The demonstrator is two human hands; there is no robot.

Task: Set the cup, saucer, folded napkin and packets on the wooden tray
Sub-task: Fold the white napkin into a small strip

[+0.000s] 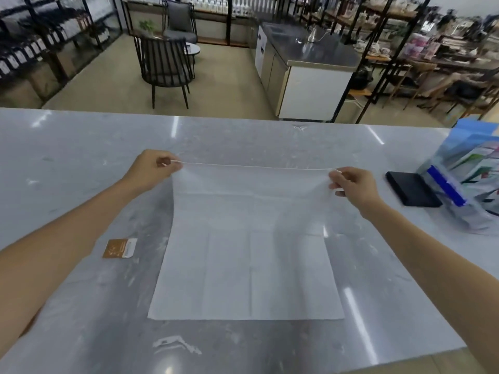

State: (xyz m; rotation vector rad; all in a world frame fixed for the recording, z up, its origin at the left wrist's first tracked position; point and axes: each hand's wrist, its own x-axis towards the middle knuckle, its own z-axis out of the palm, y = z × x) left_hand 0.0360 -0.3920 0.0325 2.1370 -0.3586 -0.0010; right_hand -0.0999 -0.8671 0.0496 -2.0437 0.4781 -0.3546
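The white napkin (247, 265) is lying unfolded on the grey counter (81, 163), its far edge lifting. The left hand (154, 168) and right hand (353, 184) are each pinching a far corner. A brown packet (119, 248) is resting just left of it; a black case (411, 188) is sitting at right.

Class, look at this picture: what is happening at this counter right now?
A person's left hand and right hand each pinch a far corner of a large white paper napkin, opened flat on the grey marble counter. A small brown packet lies left of it. No cup, saucer or tray is in view.
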